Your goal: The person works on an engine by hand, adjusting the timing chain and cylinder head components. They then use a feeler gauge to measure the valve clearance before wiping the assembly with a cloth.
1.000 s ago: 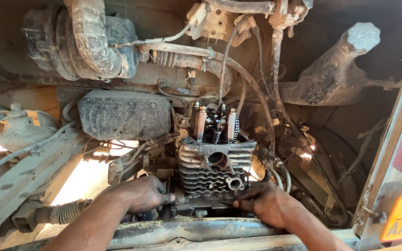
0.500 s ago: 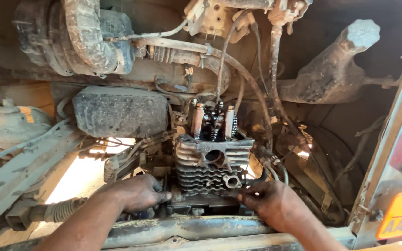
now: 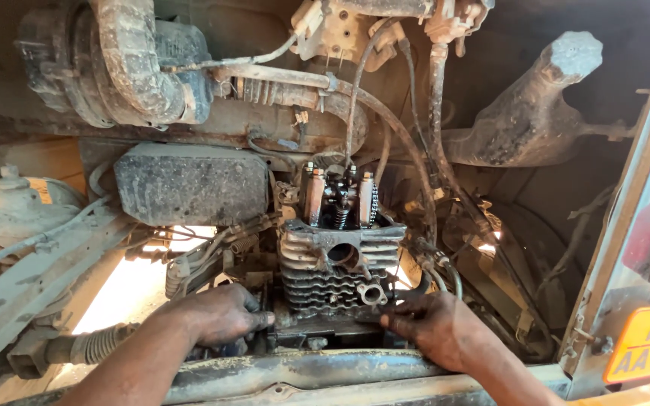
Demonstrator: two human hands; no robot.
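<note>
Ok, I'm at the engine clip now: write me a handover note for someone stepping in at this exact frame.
Left hand: fingers curled, gripping at the lower left corner of the finned cylinder head; what it pinches is hidden.
Right hand: fingertips pressed on the head's lower right edge, below the small flanged port.
The head sits in the engine bay with its top uncovered, rocker gear and valve springs exposed. A hose arcs above it.
Done: top cover is off.
Left: the head remains seated, both hands at its base.
</note>
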